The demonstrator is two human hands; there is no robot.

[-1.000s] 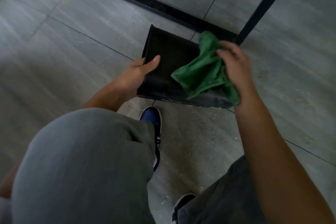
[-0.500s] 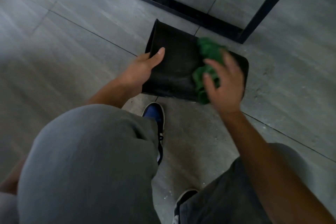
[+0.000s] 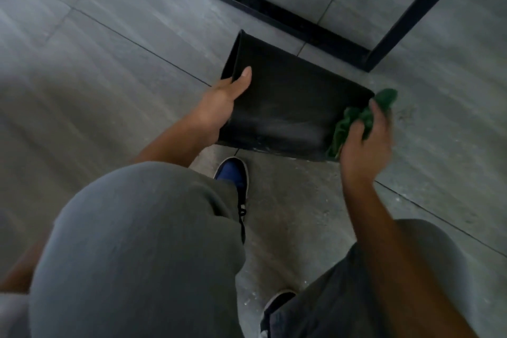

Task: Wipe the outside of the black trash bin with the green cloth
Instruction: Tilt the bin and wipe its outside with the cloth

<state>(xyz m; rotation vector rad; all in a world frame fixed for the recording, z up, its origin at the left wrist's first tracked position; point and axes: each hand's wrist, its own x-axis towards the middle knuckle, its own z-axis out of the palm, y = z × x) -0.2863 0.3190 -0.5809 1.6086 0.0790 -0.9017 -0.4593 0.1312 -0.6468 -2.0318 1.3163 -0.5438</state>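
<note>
The bin lies on the floor between both hands, cloth at its right edge.

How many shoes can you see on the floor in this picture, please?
2: a blue shoe just below the black trash bin, and another shoe, mostly hidden by the leg, lower right of it.

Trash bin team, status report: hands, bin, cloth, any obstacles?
Left hand grips bin at its edge. Right hand holds green cloth against bin's right end. Black frame close behind bin; not blocking.
</note>
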